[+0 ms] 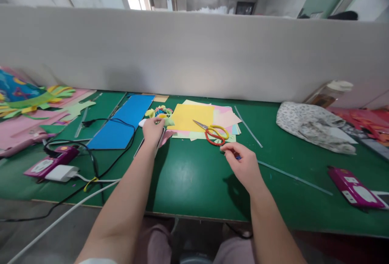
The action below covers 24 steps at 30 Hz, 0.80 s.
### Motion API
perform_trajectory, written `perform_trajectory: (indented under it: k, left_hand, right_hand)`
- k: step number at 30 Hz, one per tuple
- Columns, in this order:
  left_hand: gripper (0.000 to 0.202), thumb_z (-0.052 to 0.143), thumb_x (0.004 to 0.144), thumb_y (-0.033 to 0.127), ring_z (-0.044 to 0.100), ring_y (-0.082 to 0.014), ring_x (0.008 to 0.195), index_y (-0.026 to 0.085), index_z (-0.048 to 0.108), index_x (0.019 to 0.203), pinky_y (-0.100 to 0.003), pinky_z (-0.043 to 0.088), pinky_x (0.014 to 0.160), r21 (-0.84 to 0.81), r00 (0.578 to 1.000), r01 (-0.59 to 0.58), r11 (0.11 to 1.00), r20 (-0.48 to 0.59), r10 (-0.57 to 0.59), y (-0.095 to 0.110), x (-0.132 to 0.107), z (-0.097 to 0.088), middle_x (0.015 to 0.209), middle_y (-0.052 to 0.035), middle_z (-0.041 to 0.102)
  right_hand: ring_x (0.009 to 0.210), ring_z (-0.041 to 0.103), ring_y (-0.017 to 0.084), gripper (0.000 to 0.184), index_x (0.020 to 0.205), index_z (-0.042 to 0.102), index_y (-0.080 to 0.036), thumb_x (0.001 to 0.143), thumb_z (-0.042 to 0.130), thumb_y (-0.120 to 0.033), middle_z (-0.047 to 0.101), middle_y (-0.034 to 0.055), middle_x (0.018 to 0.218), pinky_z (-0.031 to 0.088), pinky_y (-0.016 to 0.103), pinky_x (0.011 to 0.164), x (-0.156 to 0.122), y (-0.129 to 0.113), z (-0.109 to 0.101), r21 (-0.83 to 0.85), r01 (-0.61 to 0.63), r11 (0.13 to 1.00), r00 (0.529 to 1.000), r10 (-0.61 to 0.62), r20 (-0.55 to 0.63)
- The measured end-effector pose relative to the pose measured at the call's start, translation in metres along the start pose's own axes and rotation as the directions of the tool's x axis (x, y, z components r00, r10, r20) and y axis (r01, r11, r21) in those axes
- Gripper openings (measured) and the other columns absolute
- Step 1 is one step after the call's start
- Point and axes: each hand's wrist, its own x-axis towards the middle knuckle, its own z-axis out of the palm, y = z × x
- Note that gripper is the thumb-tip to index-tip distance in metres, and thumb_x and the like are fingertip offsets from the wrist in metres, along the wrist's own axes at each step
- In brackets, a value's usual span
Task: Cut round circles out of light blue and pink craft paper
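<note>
Nearest the camera, left forearm (117, 215) slants up from the bottom edge. Blue sheet (121, 122) lies flat left of the left hand (152, 131). That hand: fingers narrow, tips at the small felt pieces (169, 122); can't tell if one is pinched. Felt flowers (160, 110) just beyond it. Next right, yellow sheet (190, 117) on top of a loose stack.

Key relation: scissors (207, 127) lie partly on that sheet, just beyond and to the left of the right hand (243, 162). Long axis runs slantwise, blade tips far left, red and yellow handles near right, so handles face the right hand, which is clearly nearer than the left. Right hand: thumb and fingers narrow, seemingly pinching a blue item (238, 157), mostly hidden. Clear strip (294, 178) runs off to its right on the table.
</note>
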Motion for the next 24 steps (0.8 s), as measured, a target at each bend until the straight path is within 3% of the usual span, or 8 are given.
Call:
perform_trajectory:
  k: [5, 9, 19, 24]
  left_hand:
    - [0.032, 0.056, 0.088, 0.036, 0.06, -0.0204, 0.098, 0.015, 0.057, 0.112, -0.041, 0.051, 0.083, 0.162, 0.99, 0.099, 0.982, 0.086, -0.113, -0.017, 0.033, 0.012, 0.113, -0.0078, 0.06]
    - [0.034, 0.056, 0.088, 0.036, 0.059, -0.0218, 0.101, 0.016, 0.055, 0.115, -0.042, 0.051, 0.084, 0.246, 0.984, 0.116, 0.962, 0.103, -0.145, -0.03, 0.047, 0.012, 0.117, -0.0082, 0.058]
    - [0.032, 0.055, 0.088, 0.036, 0.059, -0.0219, 0.1, 0.015, 0.057, 0.112, -0.042, 0.051, 0.085, 0.385, 0.965, -0.045, 0.922, 0.254, -0.059, -0.045, 0.044, 0.008, 0.115, -0.0074, 0.059]
    - [0.033, 0.055, 0.088, 0.036, 0.058, -0.0217, 0.102, 0.016, 0.056, 0.114, -0.043, 0.05, 0.087, 0.45, 0.971, -0.074, 0.89, 0.236, -0.039, -0.045, 0.047, 0.014, 0.117, -0.0083, 0.058]
  right_hand:
    - [0.063, 0.058, 0.016, 0.015, 0.076, 0.064, -0.019, 0.08, 0.05, -0.014, 0.066, 0.0037, 0.076, 0.047, 0.028, 0.059, 0.001, 0.001, -0.008, -0.021, 0.084, 0.996, 0.996, -0.085, -0.027]
    - [0.067, 0.06, 0.016, 0.015, 0.078, 0.066, -0.019, 0.081, 0.053, -0.013, 0.067, 0.0035, 0.079, 0.048, 0.028, 0.06, 0.001, 0.001, -0.015, 0.014, 0.106, 0.994, 0.993, -0.105, -0.06]
    - [0.059, 0.057, 0.014, 0.007, 0.075, 0.063, -0.021, 0.081, 0.059, -0.019, 0.066, 0.0008, 0.074, 0.049, 0.027, 0.055, -0.001, 0.002, -0.023, 0.04, 0.002, 0.999, 0.998, 0.0, -0.061]
    - [0.058, 0.058, 0.014, 0.008, 0.078, 0.064, -0.021, 0.081, 0.057, -0.02, 0.068, 0.0015, 0.075, 0.048, 0.026, 0.053, 0.0, 0.002, -0.024, 0.035, 0.007, 0.999, 0.997, -0.005, -0.076]
